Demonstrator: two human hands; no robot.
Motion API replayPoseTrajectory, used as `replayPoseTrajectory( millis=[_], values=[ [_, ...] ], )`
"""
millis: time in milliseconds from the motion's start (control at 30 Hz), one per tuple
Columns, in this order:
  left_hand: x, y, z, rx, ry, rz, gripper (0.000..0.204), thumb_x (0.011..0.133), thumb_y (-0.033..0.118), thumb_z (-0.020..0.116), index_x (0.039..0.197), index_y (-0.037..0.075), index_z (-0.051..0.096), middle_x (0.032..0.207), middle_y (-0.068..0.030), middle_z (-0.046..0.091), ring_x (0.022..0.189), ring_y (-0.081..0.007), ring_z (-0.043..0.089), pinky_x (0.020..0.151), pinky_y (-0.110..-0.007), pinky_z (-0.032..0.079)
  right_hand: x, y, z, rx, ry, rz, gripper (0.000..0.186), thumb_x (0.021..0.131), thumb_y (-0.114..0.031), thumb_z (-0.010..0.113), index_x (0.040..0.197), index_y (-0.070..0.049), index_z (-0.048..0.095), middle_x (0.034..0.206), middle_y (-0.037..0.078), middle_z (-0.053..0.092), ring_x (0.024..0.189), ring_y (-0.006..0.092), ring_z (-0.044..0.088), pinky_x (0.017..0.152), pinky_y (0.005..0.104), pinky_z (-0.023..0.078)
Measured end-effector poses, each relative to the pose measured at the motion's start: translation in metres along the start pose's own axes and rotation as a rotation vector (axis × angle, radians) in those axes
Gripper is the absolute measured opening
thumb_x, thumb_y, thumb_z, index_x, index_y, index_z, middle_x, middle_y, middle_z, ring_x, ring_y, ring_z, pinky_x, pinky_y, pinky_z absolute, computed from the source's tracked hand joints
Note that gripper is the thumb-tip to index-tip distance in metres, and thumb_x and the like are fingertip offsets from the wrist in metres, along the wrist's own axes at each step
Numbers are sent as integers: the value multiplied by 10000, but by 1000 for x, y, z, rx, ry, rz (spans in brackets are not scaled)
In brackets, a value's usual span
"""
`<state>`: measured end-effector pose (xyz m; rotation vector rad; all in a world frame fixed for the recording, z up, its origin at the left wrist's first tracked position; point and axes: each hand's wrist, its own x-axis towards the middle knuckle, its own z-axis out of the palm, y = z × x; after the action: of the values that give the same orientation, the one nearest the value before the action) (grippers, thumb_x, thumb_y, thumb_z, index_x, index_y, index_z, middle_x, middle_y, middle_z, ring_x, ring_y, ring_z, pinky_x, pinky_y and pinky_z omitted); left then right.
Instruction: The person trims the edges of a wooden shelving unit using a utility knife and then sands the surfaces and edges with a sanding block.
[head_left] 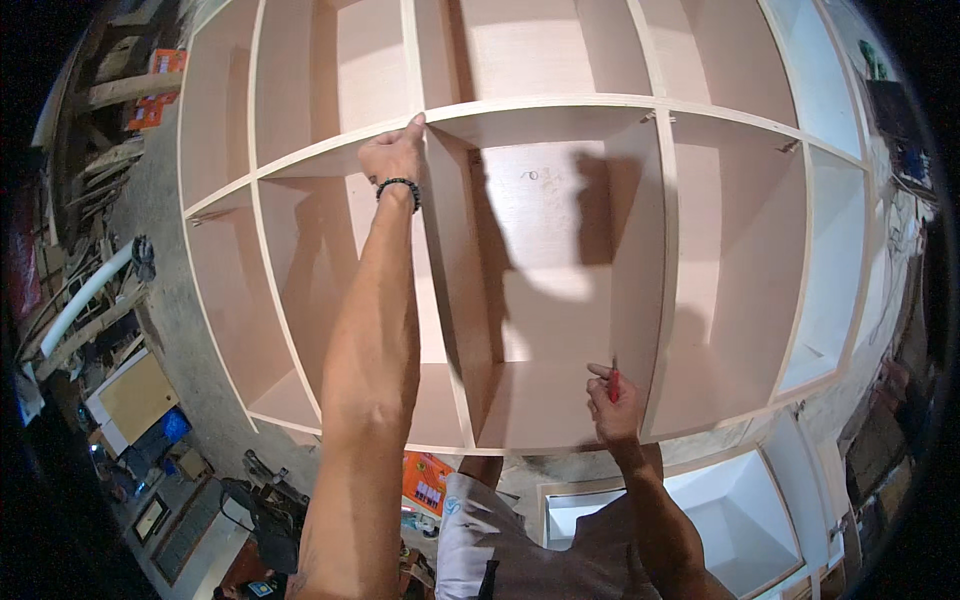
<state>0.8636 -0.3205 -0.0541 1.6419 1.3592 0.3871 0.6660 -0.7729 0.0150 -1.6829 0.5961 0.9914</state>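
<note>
The right grip (613, 405) closes around a slim red tool (614, 384) at the near right corner of the cabinet's (550, 100) middle compartment (635, 270), while the left grip (394, 156), curled, its hold unclear, is by that compartment's far left corner, small dark marks (531, 176) showing on the compartment's back panel (560, 315).

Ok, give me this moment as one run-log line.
Left hand: at divider of shelf unit | right hand: holding small red tool near lower middle compartment | left wrist: dark beaded bracelet
</note>
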Motion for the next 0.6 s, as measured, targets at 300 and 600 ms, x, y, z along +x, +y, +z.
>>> replayPoseTrajectory(
  millis=[300,600],
  values=[
    [-4,-1,11,40,158,137,541,742,358,952,520,11,602,528,-52,572,525,-174,470,586,-380,466,-7,-34,8,-63,-40,-57,320,985,-219,712,1249,-37,701,882,-12,639,792,85,562,787,264,492],
    [-114,18,89,132,219,724,501,820,409,885,1036,1,690,999,-134,669,915,-246,639,834,-408,522,10,-101,-69,-78,192,-237,330,1028,-285,659,1207,-8,679,819,-11,579,776,119,550,772,315,487]
  ],
)
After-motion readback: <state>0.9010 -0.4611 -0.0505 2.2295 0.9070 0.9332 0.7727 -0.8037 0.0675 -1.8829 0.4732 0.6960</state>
